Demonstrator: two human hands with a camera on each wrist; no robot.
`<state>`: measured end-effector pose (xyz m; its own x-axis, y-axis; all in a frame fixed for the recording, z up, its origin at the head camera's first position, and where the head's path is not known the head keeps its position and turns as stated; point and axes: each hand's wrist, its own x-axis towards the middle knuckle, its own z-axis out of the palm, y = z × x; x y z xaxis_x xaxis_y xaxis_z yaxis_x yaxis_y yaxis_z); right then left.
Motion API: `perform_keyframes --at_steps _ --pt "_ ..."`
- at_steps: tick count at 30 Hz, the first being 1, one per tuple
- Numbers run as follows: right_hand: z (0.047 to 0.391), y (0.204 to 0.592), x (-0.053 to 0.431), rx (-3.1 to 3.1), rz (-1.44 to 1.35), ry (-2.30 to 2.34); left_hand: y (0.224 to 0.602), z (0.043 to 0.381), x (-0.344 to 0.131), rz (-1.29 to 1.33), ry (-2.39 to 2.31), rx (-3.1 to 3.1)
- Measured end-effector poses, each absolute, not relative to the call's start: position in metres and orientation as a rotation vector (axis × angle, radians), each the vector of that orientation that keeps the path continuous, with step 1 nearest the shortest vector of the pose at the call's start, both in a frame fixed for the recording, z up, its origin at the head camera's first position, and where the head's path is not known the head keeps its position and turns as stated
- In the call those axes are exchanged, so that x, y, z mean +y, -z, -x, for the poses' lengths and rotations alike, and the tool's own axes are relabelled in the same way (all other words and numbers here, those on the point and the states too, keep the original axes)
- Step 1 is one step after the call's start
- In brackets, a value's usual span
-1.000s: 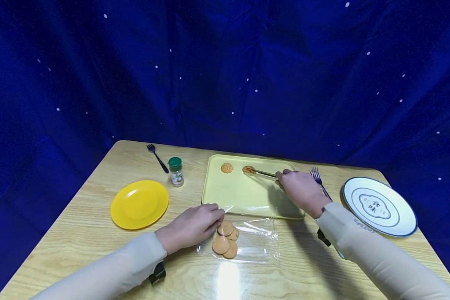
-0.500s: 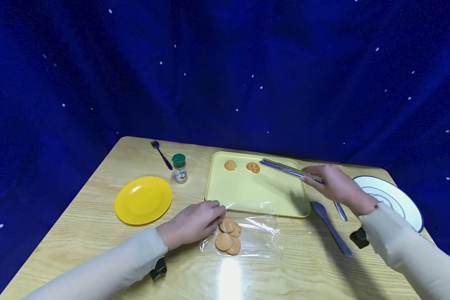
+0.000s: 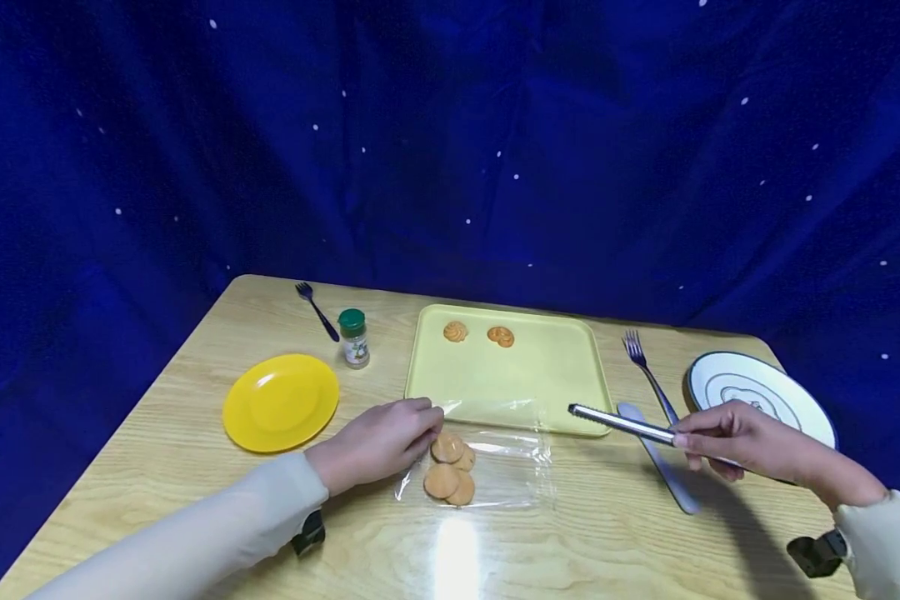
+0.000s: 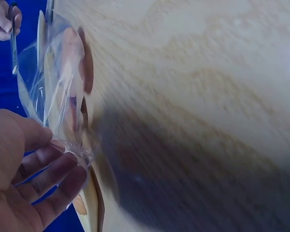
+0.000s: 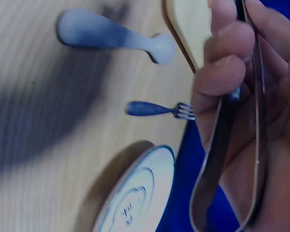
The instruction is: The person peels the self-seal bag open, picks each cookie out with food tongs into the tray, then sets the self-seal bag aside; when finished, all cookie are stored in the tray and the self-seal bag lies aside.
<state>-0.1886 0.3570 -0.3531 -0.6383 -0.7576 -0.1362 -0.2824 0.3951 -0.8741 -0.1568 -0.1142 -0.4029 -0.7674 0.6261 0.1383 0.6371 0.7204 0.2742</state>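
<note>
My right hand [image 3: 727,440] grips metal tongs [image 3: 621,423] by their rear end; the tips point left over the near right corner of the pale yellow tray [image 3: 528,392]. The wrist view shows fingers [image 5: 222,72] curled round the tongs [image 5: 232,159]. Two swirl cookies [image 3: 501,336] lie at the tray's far edge. My left hand [image 3: 390,437] pinches the left edge of a clear plastic bag [image 3: 506,467] holding round biscuits [image 3: 448,471]; the bag [image 4: 48,92] crinkles against my fingertips [image 4: 53,159].
A yellow plate [image 3: 281,402] lies left, a green-capped spice jar [image 3: 354,339] and a dark fork [image 3: 316,311] behind it. A fork [image 3: 648,373], a grey knife [image 3: 660,458] and a blue-rimmed white plate [image 3: 757,392] lie right of the tray. Blue cloth hangs behind the table.
My right hand pulled the tongs back from the swirl cookie at the tray's far edge, toward me and to the right. The left hand stayed on the bag.
</note>
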Motion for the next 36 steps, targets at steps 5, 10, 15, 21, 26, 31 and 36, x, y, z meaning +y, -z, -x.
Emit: perform_keyframes --at_steps 5,10,15,21,26,31,36 --pt "0.187 0.366 0.345 1.98 0.877 1.148 0.403 0.158 -0.113 1.083 0.458 -2.883" --pt "0.192 0.374 0.318 1.959 0.894 1.134 0.402 0.161 -0.11 1.11 0.44 -2.866" --pt "0.199 0.383 0.287 1.978 0.914 1.09 0.402 0.163 -0.106 1.12 0.426 -2.851" --pt "0.206 0.388 0.26 2.041 0.875 1.007 0.401 0.164 -0.102 1.138 0.436 -2.841" --pt "0.211 0.386 0.248 2.066 0.844 0.966 0.4 0.165 -0.1 1.139 0.427 -2.837" --pt "0.216 0.384 0.241 2.07 0.848 0.919 0.401 0.166 -0.098 1.142 0.415 -2.826" --pt "0.219 0.381 0.237 2.05 0.879 0.925 0.4 0.166 -0.097 1.142 0.417 -2.827"
